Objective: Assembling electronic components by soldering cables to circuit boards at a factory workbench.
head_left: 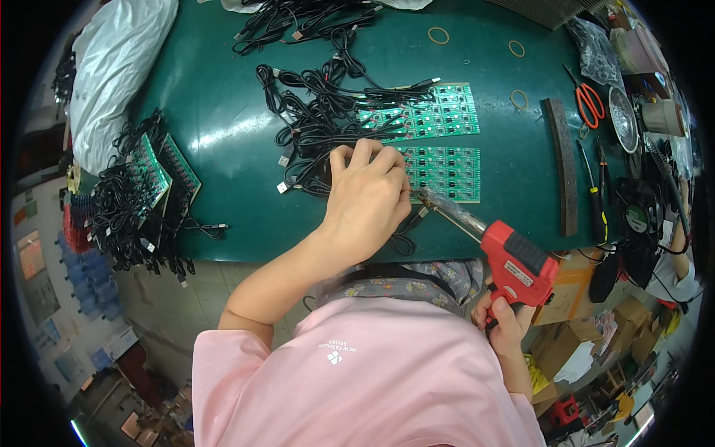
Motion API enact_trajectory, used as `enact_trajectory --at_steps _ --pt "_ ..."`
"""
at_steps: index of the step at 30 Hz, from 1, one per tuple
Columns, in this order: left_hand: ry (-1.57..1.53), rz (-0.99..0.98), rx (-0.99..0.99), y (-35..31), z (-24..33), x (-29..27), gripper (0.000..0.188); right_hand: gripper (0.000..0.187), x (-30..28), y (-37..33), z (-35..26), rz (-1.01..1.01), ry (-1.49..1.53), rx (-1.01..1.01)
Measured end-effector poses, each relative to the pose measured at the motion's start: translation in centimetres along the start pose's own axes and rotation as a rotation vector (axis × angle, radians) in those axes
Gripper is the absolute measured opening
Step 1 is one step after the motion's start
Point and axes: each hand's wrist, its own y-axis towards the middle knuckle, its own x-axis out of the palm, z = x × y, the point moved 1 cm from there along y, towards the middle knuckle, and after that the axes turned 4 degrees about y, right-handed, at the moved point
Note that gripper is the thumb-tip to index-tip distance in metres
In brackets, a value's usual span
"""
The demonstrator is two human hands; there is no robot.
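My right hand [506, 322] grips the handle of a red and black soldering gun [514, 261]. Its metal tip reaches left to the near green circuit board panel [458, 175], close to the fingertips of my left hand [365, 200]. My left fingers are bent and drawn together over the panel's left part, where black cables meet it; what they pinch is hidden beneath them. A second circuit board panel [454, 108] lies just beyond. Tangled black USB cables [320, 127] spread to the left of both panels. One cable loop [404, 242] hangs at the table's near edge.
Wired boards with cables [141, 201] are heaped at the left edge beside a white plastic bag [123, 74]. More cables [298, 22] lie at the far side. Rightward are a dark metal bar [560, 167], orange-handled scissors [590, 104], a screwdriver [596, 201] and rubber bands [519, 99].
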Motion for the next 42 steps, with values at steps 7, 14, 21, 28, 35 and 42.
enact_trajectory --at_steps 7,14,21,28,35,42 --pt "-0.002 -0.001 0.014 0.0 0.1 0.0 0.010 0.052 -0.3 -0.2 -0.1 0.009 -0.009 -0.030" --pt "0.009 0.017 0.016 0.1 0.1 0.1 0.010 0.055 -1.3 -0.1 -0.2 -0.020 0.008 -0.082" --pt "0.023 0.038 0.030 0.1 0.1 0.3 0.010 0.051 -0.8 0.2 -0.4 -0.015 0.034 -0.087" --pt "0.049 0.124 0.052 0.5 -0.5 0.5 0.009 0.044 0.0 0.7 -0.9 0.068 0.148 -0.115" --pt "0.004 0.046 0.111 2.1 -1.4 -0.5 0.009 0.051 -0.5 1.6 -0.7 0.083 0.099 -0.201" --pt "-0.070 -0.177 0.037 3.3 -1.6 -1.5 0.009 0.047 0.3 2.5 -1.9 0.161 0.239 -0.190"
